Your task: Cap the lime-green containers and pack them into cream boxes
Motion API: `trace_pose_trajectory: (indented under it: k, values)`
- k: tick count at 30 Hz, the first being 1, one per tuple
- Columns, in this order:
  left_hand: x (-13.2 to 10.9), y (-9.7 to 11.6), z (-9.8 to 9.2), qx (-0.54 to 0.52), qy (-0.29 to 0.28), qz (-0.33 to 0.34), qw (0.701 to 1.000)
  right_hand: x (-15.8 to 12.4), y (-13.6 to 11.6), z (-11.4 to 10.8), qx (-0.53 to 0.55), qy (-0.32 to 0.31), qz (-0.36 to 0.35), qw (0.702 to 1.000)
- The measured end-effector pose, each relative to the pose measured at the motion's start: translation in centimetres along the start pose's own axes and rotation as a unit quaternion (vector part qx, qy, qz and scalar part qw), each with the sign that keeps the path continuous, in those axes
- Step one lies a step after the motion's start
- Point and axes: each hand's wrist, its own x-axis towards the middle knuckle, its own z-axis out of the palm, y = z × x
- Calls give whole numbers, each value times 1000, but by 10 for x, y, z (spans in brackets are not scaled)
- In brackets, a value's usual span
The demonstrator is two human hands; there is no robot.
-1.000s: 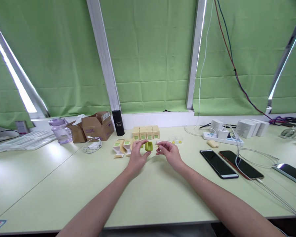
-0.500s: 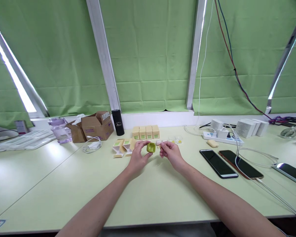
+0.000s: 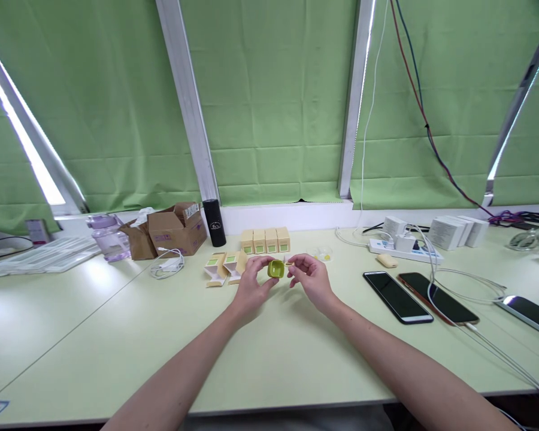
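Between the thumb and fingers of my left hand (image 3: 250, 284) is a small square olive-green cup (image 3: 276, 269), its open side tilted toward me. Close to its right side, my right hand (image 3: 312, 277) pinches a small yellowish piece (image 3: 289, 264), too small to name. Two opened cardboard boxes (image 3: 216, 269) with green labels lie just left of my left hand. Behind my hands stands a row of several closed small cardboard boxes (image 3: 265, 240). Clear plastic pieces with yellow spots (image 3: 322, 254) lie beyond my right hand.
On the right are phones (image 3: 397, 297), a power strip (image 3: 405, 250) with cables, white boxes (image 3: 451, 232) and a beige oval object (image 3: 387, 260). To the left stand a black bottle (image 3: 214, 223), a brown carton (image 3: 177, 230), a charger with cable (image 3: 170, 264) and a purple bottle (image 3: 110, 238).
My right hand has shifted slightly upward and turned beside the cup, and the small piece now sits a little higher. My left hand and the cup have hardly moved.
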Motion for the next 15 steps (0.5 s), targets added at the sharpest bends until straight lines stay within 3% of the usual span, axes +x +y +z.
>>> trace_pose_trajectory:
  k: [4,7,15]
  values:
    - [-1,0,0,4,-10,2,1000,-5,2,1,-98,-13,-45,994]
    - [-2,0,1,3,-21,9,1000,-8,4,2,-195,-20,-124,973]
    - [-3,5,1,11,-25,51,998,-11,8,-3,-415,-35,-310,854]
